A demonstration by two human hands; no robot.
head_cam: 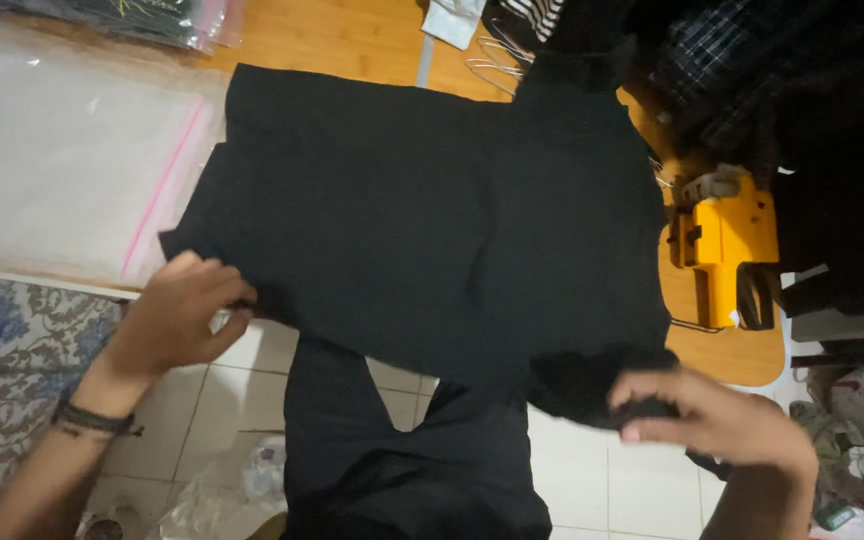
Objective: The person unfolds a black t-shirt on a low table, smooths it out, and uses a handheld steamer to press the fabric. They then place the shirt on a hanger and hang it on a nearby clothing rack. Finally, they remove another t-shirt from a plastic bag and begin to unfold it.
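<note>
Fingers (220,290) of both hands pinch black garment (432,230).

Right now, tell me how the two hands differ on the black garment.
The left hand pinches the black garment at its near left corner; the right hand bunches the near right corner. The left hand's wrist wears a dark band; the right hand's wrist is bare. Both grip the near edge.
</note>
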